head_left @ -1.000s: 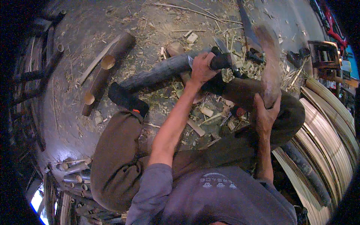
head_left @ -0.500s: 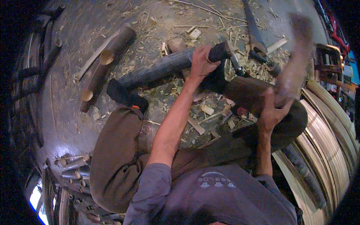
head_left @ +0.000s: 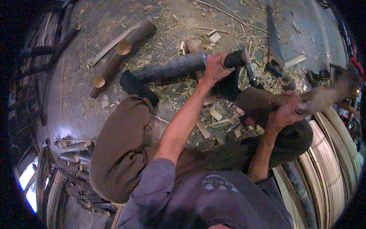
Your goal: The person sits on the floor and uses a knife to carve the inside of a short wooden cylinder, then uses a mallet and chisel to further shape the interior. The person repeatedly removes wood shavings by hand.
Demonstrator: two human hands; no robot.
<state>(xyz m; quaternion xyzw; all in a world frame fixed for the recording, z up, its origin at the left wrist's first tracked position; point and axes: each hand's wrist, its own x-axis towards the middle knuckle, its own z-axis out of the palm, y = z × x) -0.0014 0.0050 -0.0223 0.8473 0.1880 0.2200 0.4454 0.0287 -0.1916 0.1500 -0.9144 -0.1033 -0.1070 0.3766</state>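
Fingers of the right hand [head_left: 284,112] wrap around the narrow end of a wooden club [head_left: 328,95], whose blurred body points out to the right over the knee; the left hand [head_left: 216,68] lies against the right part of a dark log [head_left: 167,68], though whether it is clamped there cannot be told, since its underside is hidden. Black footwear [head_left: 141,91] on the left foot stands at the log's left end; wood chips [head_left: 216,115] litter the floor; a black-handled blade [head_left: 249,68] lies just beyond the left hand, with a saw [head_left: 273,36] farther off; brown tubes [head_left: 126,47] lie leftward, pale slats [head_left: 328,152] at lower right. His or her left forearm reaches forward nearly straight; the right elbow is bent, the wrist near the thigh.
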